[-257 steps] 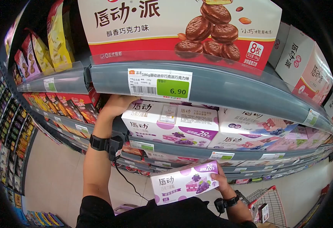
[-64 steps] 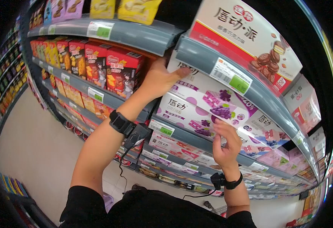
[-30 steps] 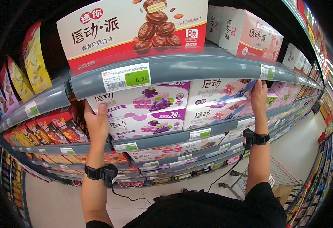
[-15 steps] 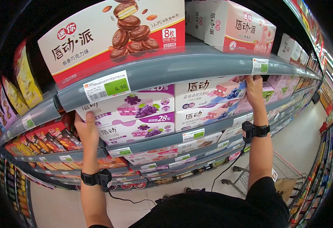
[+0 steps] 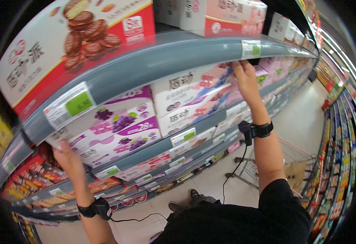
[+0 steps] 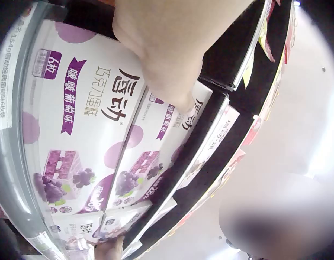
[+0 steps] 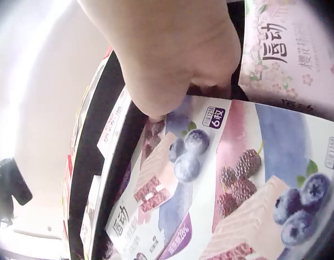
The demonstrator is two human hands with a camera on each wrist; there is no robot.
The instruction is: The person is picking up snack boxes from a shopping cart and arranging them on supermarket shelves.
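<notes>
Along a supermarket snack aisle, two stacks of cake boxes are being handled on the second grey shelf [image 5: 161, 140]. The left hand [image 5: 66, 156] is pressed against the left end of the purple grape boxes [image 5: 117, 126], its thumb laid straight up the side of the stack; how the remaining fingers lie behind the boxes cannot be told. The right hand [image 5: 245, 77] is set against the right end of the blueberry boxes [image 5: 194, 95], fingers curled around the upper box's top corner just beneath the shelf edge above. Both stacks are seen standing side by side, touching, between the two hands. A red chocolate pie box [image 5: 60, 44] is displayed on the shelf above, over a green price tag [image 5: 70, 105]. A shopping cart [image 5: 292, 156] is parked behind the right arm.
</notes>
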